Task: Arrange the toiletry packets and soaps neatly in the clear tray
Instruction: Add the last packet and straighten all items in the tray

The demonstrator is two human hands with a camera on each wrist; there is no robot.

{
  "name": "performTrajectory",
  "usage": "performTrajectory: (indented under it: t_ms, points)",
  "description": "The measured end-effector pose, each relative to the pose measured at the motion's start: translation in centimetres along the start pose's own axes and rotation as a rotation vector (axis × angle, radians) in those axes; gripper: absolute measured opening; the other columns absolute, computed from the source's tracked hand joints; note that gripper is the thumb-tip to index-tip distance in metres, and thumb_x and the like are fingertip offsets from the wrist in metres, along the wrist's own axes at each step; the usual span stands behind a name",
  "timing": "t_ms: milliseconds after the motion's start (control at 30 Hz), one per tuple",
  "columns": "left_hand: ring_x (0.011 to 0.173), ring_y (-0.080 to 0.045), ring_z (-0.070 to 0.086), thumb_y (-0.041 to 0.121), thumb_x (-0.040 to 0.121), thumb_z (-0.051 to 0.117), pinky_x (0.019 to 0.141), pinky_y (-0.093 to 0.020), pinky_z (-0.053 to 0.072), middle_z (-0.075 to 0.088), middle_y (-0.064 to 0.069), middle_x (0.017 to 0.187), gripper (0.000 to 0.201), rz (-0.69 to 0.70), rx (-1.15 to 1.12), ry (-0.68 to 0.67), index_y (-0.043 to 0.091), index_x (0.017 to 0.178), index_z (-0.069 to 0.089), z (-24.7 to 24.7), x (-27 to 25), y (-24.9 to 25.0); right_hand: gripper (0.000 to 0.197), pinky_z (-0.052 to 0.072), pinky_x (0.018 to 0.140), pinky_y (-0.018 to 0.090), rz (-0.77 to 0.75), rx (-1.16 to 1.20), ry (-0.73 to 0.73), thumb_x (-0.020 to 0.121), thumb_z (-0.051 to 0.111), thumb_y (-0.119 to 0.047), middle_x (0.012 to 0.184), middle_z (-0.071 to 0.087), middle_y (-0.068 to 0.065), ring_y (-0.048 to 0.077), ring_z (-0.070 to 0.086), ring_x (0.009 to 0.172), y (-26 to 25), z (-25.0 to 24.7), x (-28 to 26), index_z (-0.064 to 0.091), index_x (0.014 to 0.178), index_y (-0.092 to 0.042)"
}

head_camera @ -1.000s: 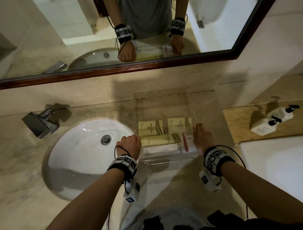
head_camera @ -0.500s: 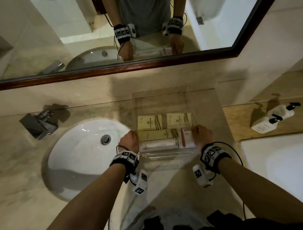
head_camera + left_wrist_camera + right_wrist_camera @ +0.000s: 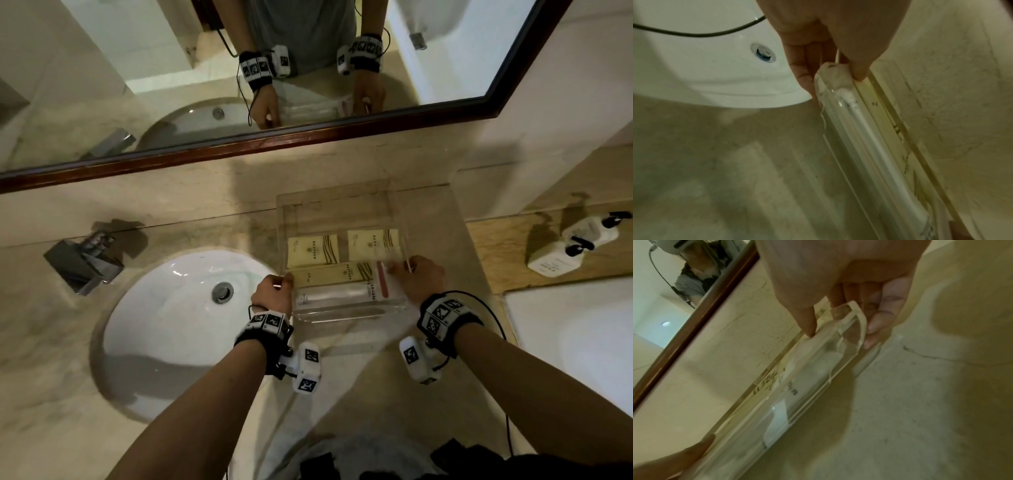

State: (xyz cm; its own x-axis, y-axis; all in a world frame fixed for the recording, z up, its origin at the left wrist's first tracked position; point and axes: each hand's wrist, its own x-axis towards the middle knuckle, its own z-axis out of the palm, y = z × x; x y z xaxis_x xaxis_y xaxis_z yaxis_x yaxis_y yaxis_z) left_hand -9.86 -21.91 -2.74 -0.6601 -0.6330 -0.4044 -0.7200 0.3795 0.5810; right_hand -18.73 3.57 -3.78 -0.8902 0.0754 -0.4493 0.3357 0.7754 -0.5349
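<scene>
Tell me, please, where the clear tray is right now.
In the head view the clear tray sits on the counter right of the sink, below the mirror, gripped by both hands.

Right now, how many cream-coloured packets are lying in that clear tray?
3: cream packet at back left, cream packet at back right, long cream packet in front of them. More may hide beneath.

From the head we look steeply down on the beige marble counter [image 3: 191, 219]. Our wrist cameras sit close, facing along the fingers; all views share the clear plastic tray [image 3: 342, 202] [image 3: 840, 133] [image 3: 857, 318].
</scene>
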Motion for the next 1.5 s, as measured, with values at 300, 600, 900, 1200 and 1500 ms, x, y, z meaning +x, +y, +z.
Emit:
performTrajectory:
  t_ms: [300, 600, 900, 1200, 1500]
  points:
    - [0.086, -0.033, 0.067, 0.054, 0.082, 0.064, 0.084, -0.040, 0.056, 0.069, -0.010, 0.081, 0.037, -0.176, -0.282, -0.039, 0.017, 0.077, 0.071, 0.3, 0.5, -1.1, 0.036, 0.045, 0.068, 0.028, 0.009, 0.074, 0.016, 0.087, 0.061, -0.049, 0.085, 0.065, 0.006, 0.024, 0.058, 0.075, -0.2, 0.0, -0.7, 0.067, 0.093, -0.014]
    - [0.085, -0.026, 0.069, 0.023, 0.085, 0.070, 0.072, -0.018, 0.054, 0.071, -0.009, 0.095, 0.032, -0.251, -0.578, -0.121, 0.007, 0.113, 0.069, 0.3, 0.2, -0.9, 0.033, 0.032, 0.047, 0.016, 0.056, 0.187, 0.068, 0.087, 0.065, -0.041, 0.076, 0.064, 0.003, 0.014, 0.052, 0.060, -0.4, 0.1, -0.6, 0.074, 0.097, -0.011]
    - [0.075, -0.027, 0.065, 0.007, 0.088, 0.063, 0.065, -0.025, 0.060, 0.068, -0.020, 0.097, 0.031, -0.245, -0.771, -0.108, -0.004, 0.117, 0.064, 0.0, -0.1, -1.2, 0.028, 0.042, 0.064, 0.025, 0.040, 0.206, 0.064, 0.087, 0.065, -0.034, 0.075, 0.066, 0.005, 0.022, 0.060, 0.070, -0.4, 0.0, -0.6, 0.074, 0.095, -0.010]
    - [0.088, -0.028, 0.070, 0.026, 0.084, 0.068, 0.087, -0.042, 0.057, 0.074, -0.014, 0.096, 0.027, -0.180, -0.505, 0.079, 0.006, 0.102, 0.073, 1.2, 0.0, -0.6, 0.030, 0.054, 0.075, 0.033, 0.104, 0.334, 0.058, 0.083, 0.069, -0.033, 0.091, 0.072, 0.007, 0.025, 0.066, 0.083, 0.0, -0.2, -0.2, 0.072, 0.103, -0.010]
    - [0.086, -0.025, 0.064, 0.016, 0.080, 0.068, 0.074, -0.033, 0.056, 0.066, -0.009, 0.099, 0.039, -0.506, -0.867, -0.116, 0.003, 0.117, 0.062, 0.9, 1.7, -1.0, 0.008, 0.048, 0.061, 0.034, 0.217, 0.651, 0.132, 0.082, 0.060, -0.015, 0.070, 0.058, 0.007, 0.025, 0.055, 0.067, -1.0, -0.6, 0.2, 0.056, 0.075, -0.012]
